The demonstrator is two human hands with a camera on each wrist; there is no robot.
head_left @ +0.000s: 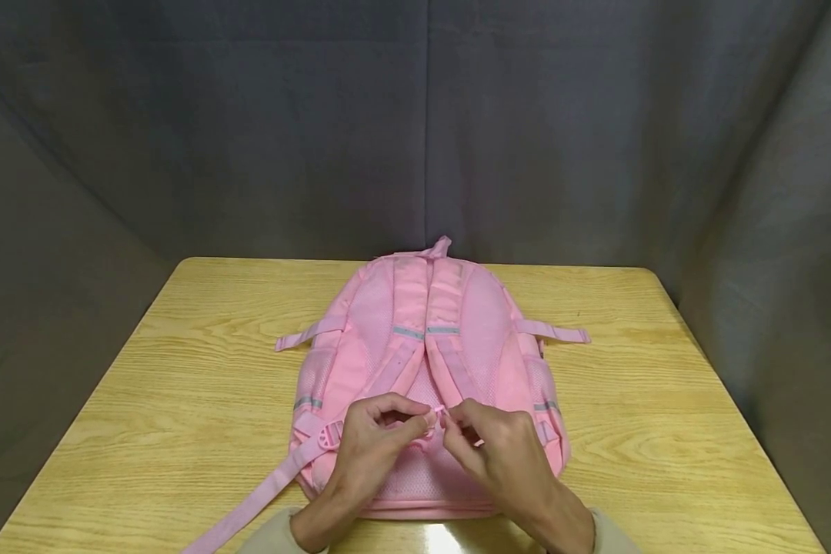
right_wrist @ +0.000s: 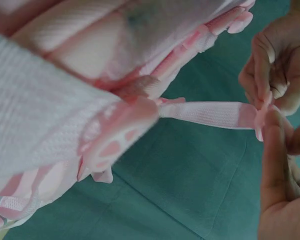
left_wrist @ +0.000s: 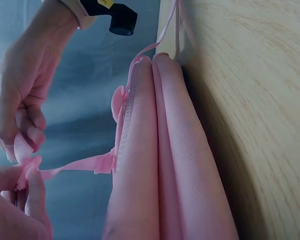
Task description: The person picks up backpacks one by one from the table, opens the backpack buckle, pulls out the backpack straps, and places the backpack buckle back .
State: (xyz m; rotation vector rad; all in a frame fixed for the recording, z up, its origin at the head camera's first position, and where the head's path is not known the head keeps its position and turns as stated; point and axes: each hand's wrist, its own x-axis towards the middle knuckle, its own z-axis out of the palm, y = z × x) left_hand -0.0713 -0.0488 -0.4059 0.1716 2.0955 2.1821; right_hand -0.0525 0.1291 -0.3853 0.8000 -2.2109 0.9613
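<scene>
A pink backpack lies flat in the head view, its shoulder straps facing up. Over its lower middle both hands meet at a small pink plastic buckle. My left hand pinches that buckle between thumb and fingers. With its fingertips my right hand pinches the short webbing strap emerging from the buckle. From the buckle another stretch of webbing runs taut back to the backpack, raised off it. Fingers hide part of the buckle.
Beneath the backpack is a wooden table, with a grey curtain behind. A long loose strap trails from the backpack's lower left, past another pink buckle. Shorter side straps stick out left and right.
</scene>
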